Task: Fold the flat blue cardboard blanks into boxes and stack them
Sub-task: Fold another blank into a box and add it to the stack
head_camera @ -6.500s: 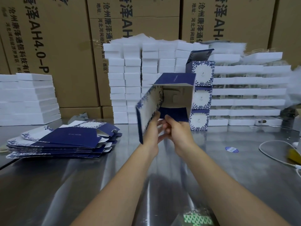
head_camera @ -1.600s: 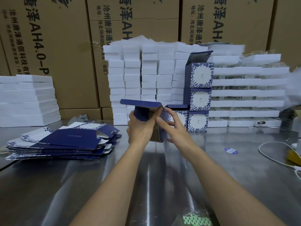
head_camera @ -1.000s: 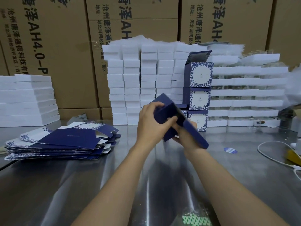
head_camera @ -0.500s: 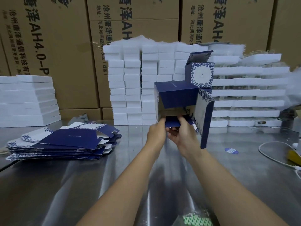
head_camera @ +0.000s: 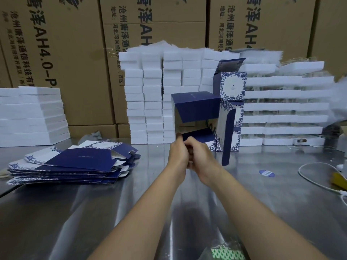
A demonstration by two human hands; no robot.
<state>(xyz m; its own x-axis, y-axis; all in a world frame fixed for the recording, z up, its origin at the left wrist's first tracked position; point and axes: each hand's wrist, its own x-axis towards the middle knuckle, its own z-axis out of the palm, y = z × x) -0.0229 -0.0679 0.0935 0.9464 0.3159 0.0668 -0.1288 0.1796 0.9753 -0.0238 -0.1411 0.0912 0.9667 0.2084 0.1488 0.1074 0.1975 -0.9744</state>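
Dark print runs sideways, reading top to bottom, on the brown cartons across the top of the frame. The left carton (head_camera: 75,62) carries large "泽AH4.0-P", with a smaller line to its left, "沧州唐泽通信科技有", whose end is hidden. The middle carton (head_camera: 169,30) shows large "泽AH", then "沧州唐泽通", and small "地址:河北河间经济开发区(西区)". The right carton (head_camera: 277,29) shows "泽AH4" beside "沧州唐泽通" and "河北河间经". The fine print on the blue box (head_camera: 195,107) at centre, and on the round sticker (head_camera: 266,173) lying on the counter (head_camera: 93,212) at right, is too small to read.
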